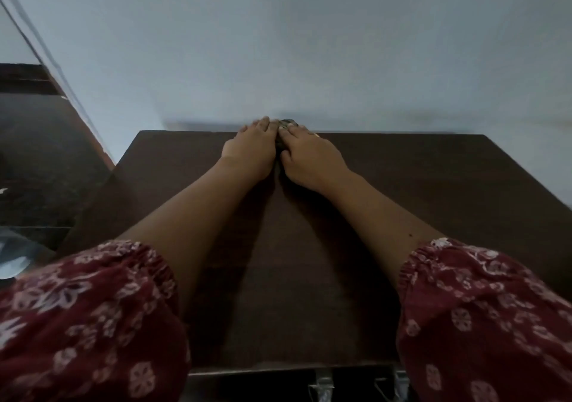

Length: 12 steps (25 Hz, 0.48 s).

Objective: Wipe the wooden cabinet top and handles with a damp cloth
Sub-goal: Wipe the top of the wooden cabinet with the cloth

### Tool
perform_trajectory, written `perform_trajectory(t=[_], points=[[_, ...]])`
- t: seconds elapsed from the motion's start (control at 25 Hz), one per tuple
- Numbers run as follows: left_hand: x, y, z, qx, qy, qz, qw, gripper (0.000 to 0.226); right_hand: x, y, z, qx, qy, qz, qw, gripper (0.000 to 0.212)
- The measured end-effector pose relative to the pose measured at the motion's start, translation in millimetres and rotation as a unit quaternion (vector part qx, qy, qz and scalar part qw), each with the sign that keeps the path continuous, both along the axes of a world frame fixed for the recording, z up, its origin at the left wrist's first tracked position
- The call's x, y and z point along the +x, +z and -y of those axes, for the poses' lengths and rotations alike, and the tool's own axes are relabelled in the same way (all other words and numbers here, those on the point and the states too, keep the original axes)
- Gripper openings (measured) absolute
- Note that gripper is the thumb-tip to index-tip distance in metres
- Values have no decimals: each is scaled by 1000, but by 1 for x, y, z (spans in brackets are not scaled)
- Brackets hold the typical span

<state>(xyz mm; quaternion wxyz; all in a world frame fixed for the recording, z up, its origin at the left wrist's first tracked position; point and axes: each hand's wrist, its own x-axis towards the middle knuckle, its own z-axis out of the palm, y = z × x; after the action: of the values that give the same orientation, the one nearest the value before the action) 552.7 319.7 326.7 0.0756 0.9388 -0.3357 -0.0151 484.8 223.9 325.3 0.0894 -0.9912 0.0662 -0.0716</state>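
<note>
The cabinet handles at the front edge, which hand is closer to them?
Neither clearly. The left hand and right hand press side by side on the cloth at the back edge, about equally far from the handles.

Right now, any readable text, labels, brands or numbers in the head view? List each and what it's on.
None readable.
Cabinet top: bare dark wood, no label or marking.
Cloth: mostly hidden under the left hand and right hand, no print visible.
Sleeves: floral pattern only, no lettering.
Metal handles at the bottom edge: blurred, no marking legible.
Wall: plain.
</note>
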Motion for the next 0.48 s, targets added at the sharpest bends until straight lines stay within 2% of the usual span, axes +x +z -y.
perform_trajectory(t=[0.24, 0.48], points=[[20, 3, -77, -9, 71, 10, 997, 57, 38, -4, -70, 12, 70, 15, 997, 52], [32, 5, -134, -4, 115, 1, 993, 59, 60, -2, -121, 16, 118, -5, 993, 53]])
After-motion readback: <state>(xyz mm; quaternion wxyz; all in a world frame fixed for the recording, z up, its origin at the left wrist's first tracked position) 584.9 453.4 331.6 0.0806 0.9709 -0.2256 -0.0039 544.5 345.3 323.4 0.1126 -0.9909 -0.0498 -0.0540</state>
